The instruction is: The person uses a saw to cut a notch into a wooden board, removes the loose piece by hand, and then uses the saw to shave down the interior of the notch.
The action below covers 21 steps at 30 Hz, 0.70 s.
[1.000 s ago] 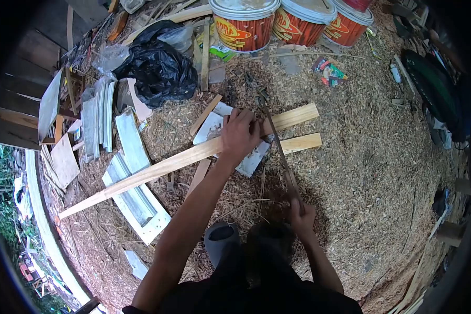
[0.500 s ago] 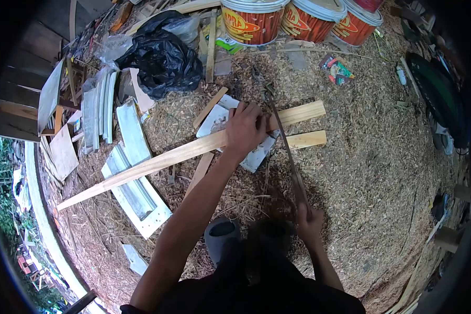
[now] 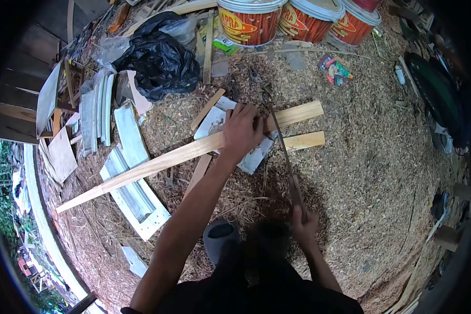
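Observation:
A long, pale wooden plank [image 3: 162,163] lies slantwise across a white board [image 3: 209,123] and a grey-white moulded piece [image 3: 136,196]. My left hand [image 3: 242,132] is closed over the plank, right of its middle. In my right hand [image 3: 304,222] is the handle end of a long, thin saw [image 3: 288,166], whose blade crosses the plank just right of my left hand. A short wood piece [image 3: 306,140] sits below the plank's right end, partly behind the blade.
Three printed buckets [image 3: 248,26] stand at the top. A black plastic bag [image 3: 162,60] lies upper left, near stacked moulded strips [image 3: 98,112]. Wood shavings [image 3: 377,183] cover the ground. My shoe [image 3: 221,235] is at the bottom centre.
My right hand and the saw have shifted slightly left, and the blade now crosses the plank a little further left. My left hand keeps its hold on the plank.

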Each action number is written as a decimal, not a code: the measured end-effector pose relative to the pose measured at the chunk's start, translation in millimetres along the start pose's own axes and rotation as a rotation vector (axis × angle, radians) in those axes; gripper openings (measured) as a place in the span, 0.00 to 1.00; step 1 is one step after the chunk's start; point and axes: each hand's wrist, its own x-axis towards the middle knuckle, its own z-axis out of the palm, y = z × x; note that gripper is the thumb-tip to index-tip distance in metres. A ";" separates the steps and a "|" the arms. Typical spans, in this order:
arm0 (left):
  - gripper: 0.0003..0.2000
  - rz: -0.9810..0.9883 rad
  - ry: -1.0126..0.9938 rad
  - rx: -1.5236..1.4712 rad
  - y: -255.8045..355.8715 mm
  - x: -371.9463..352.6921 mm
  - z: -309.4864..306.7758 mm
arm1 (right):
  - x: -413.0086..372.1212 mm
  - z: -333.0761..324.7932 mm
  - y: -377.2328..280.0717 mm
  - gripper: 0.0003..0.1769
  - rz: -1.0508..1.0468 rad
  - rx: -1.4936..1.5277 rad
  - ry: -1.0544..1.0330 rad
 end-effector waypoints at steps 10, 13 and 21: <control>0.07 0.029 0.037 0.039 -2.0 5.1 0.9 | 25.6 6.0 -16.3 0.22 -0.093 -0.033 0.009; 0.07 0.046 0.091 0.008 -3.1 4.3 1.9 | -18.0 -9.0 -7.4 0.21 0.027 0.111 0.020; 0.06 0.005 -0.004 0.072 1.0 5.6 -2.6 | 98.7 39.7 -55.5 0.25 -0.096 0.209 -0.005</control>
